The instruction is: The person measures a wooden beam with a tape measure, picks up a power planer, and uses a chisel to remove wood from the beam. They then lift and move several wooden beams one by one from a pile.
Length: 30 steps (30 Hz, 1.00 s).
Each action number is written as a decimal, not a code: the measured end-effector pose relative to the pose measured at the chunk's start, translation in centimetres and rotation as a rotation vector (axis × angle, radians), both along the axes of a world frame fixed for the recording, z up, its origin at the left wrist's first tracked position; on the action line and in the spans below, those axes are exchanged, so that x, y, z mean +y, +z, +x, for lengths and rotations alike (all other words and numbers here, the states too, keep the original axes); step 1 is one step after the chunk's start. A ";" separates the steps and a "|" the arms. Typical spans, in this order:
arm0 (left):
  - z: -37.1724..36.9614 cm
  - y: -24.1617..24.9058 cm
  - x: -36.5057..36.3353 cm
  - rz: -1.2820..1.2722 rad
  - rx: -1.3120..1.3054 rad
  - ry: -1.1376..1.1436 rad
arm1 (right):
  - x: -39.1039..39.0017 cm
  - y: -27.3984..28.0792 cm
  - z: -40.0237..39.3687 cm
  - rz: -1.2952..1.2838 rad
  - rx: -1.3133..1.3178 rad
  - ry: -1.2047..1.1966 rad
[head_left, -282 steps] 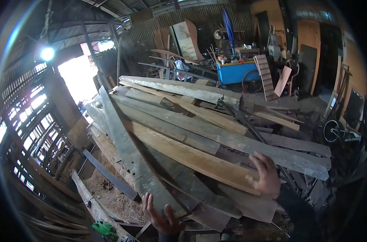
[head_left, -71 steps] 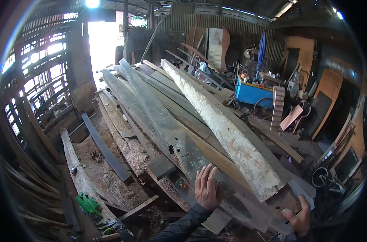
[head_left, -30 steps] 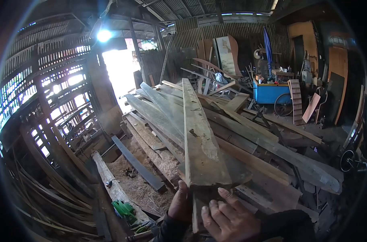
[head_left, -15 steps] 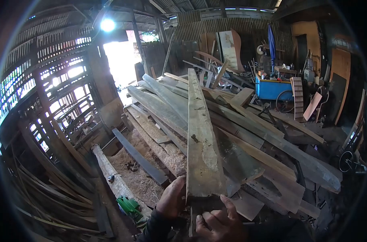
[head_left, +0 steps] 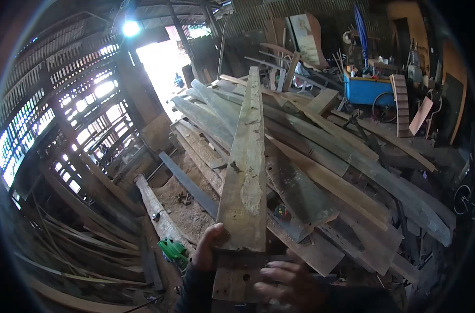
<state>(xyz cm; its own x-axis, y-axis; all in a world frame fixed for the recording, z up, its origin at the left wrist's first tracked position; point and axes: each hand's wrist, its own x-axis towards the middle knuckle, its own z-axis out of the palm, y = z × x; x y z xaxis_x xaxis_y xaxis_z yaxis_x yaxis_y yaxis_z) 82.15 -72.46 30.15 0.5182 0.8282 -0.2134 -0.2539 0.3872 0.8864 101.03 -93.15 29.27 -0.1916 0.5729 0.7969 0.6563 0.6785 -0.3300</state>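
Observation:
A long, worn wooden plank (head_left: 242, 177) stretches away from me, its near end just in front of my body. My left hand (head_left: 205, 249) grips the left edge of that near end, thumb along the side and the other fingers hidden. Close to the right corner of the same end is my right hand (head_left: 288, 277), slightly blurred, with its fingers apart and nothing visible in them. Below the plank's end shows another wooden piece (head_left: 240, 279) with a dark hole in it.
A heap of boards (head_left: 326, 141) spreads behind and right of the plank. Sawdust (head_left: 195, 216) covers the ground at left, near a dark beam (head_left: 188, 182) and a green object (head_left: 173, 250). A blue cart (head_left: 368, 91) stands at the back right, a bright doorway (head_left: 161, 70) at the back.
The plank's near end has shifted left and its far end slightly right and up in view. My right hand's raised index finger has come away from the plank's end corner. My left hand stays at the edge.

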 end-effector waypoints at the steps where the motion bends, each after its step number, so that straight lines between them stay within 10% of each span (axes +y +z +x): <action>1: -0.3 -0.8 0.4 0.020 0.005 0.024 | 0.0 -1.0 0.5 0.048 0.138 -0.007; 15: -7.7 -8.2 7.1 0.284 0.077 0.100 | -5.3 -28.1 7.1 -1.400 0.137 0.464; 21: -7.7 -9.2 7.4 0.214 0.021 0.208 | -8.3 -35.5 7.7 -1.596 0.494 0.795; 30: -5.3 -6.8 6.3 0.479 0.128 0.178 | -9.0 -38.4 10.7 -1.480 0.528 0.542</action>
